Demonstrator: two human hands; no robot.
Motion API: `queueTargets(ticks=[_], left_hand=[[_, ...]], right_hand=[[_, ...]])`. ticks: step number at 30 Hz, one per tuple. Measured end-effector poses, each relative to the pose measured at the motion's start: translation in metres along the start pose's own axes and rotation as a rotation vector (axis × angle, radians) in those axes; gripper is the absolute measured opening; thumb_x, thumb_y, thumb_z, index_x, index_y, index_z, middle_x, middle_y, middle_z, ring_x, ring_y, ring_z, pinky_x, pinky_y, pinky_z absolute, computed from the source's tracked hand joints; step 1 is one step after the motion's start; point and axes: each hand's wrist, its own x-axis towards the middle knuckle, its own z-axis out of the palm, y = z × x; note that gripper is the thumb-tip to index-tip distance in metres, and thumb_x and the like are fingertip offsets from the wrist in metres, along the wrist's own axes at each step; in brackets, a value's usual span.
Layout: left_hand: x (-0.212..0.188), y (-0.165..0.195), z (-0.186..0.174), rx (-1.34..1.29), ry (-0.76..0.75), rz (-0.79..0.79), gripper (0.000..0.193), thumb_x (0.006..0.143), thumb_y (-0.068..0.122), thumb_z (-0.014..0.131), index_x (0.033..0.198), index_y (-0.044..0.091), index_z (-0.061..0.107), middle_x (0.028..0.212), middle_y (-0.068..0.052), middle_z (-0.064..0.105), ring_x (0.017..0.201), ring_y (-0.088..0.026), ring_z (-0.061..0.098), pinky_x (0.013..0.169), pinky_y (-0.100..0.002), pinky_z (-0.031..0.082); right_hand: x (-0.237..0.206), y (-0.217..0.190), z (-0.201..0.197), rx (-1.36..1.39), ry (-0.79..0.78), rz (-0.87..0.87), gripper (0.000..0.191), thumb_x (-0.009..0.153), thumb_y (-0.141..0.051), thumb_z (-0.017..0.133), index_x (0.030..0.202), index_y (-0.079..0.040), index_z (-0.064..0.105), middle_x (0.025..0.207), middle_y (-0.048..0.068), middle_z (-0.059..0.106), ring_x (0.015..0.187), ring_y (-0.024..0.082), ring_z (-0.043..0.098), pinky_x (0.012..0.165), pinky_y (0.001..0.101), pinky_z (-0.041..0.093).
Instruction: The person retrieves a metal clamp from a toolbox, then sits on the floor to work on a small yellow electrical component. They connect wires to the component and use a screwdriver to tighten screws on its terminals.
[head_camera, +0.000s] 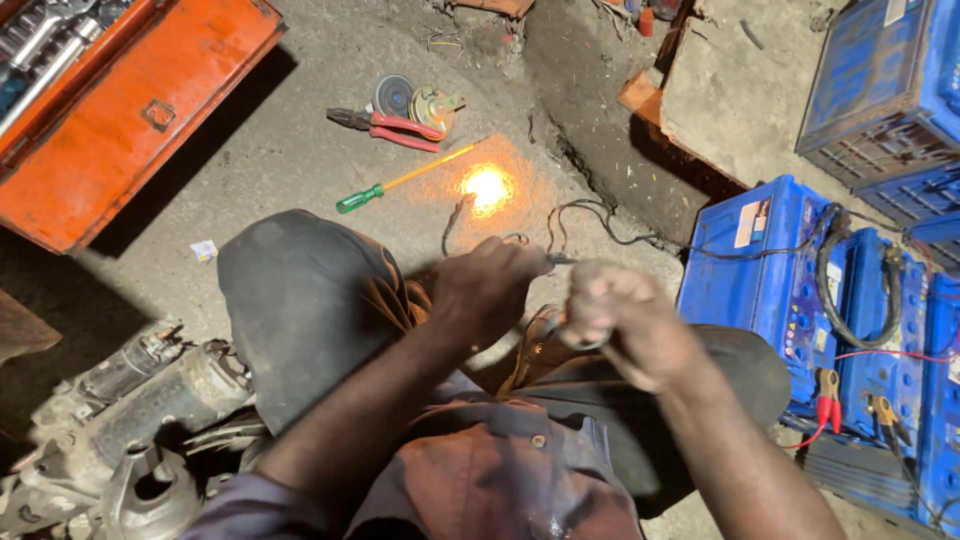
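My left hand (487, 288) is closed around a thin dark wire (590, 222) that runs off to the right over the concrete floor. My right hand (622, 322) is a blurred fist just right of it; something small and grey seems to sit in its fingers, but I cannot tell what. Both hands hover above my knees, almost touching. Just beyond them a small lit bulb (487, 186) glows orange-yellow on the ground.
Blue batteries (765, 270) with black cables and red clamps (829, 402) stand at right. An orange metal toolbox (120, 130) lies top left. A green-handled screwdriver (400, 182), red pliers (390, 127) and round metal parts lie ahead. Grey motor parts (150, 400) sit at lower left.
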Motion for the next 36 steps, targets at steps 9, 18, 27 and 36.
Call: queueTargets(ticks=[9, 18, 27, 36], left_hand=[[0.001, -0.01, -0.023, -0.337, 0.31, 0.14, 0.008, 0.108, 0.013, 0.059, 0.115, 0.01, 0.062, 0.096, -0.006, 0.065, 0.085, -0.026, 0.065, 0.074, -0.037, 0.053], [-0.007, -0.002, -0.014, -0.855, -0.016, -0.66, 0.019, 0.103, 0.024, 0.064, 0.101, 0.006, 0.069, 0.073, -0.008, 0.063, 0.064, -0.019, 0.058, 0.057, -0.034, 0.049], [-0.002, -0.01, -0.034, -0.252, 0.101, 0.26, 0.021, 0.098, 0.016, 0.065, 0.118, 0.012, 0.061, 0.091, -0.005, 0.067, 0.077, -0.025, 0.067, 0.06, -0.04, 0.051], [0.009, -0.051, -0.044, -1.203, 0.338, -0.896, 0.028, 0.103, 0.02, 0.056, 0.116, -0.004, 0.05, 0.079, -0.011, 0.064, 0.062, -0.019, 0.065, 0.047, -0.03, 0.053]], right_hand=[[0.029, -0.001, -0.004, 0.029, 0.105, -0.112, 0.018, 0.11, -0.012, 0.057, 0.094, -0.004, 0.059, 0.075, 0.0, 0.053, 0.068, 0.016, 0.051, 0.074, 0.0394, 0.05], [0.006, 0.002, 0.009, -0.42, -0.115, -0.283, 0.019, 0.106, -0.009, 0.055, 0.091, -0.005, 0.066, 0.084, 0.012, 0.072, 0.082, 0.03, 0.072, 0.077, 0.0444, 0.058], [0.028, -0.007, -0.012, 0.507, 0.078, -0.2, 0.012, 0.096, -0.003, 0.059, 0.108, -0.001, 0.059, 0.08, -0.001, 0.05, 0.073, 0.012, 0.046, 0.066, 0.0263, 0.042], [0.0, 0.024, -0.024, -0.807, 0.008, 0.02, 0.023, 0.103, -0.018, 0.057, 0.109, -0.002, 0.072, 0.094, 0.006, 0.072, 0.082, 0.016, 0.071, 0.077, 0.0319, 0.059]])
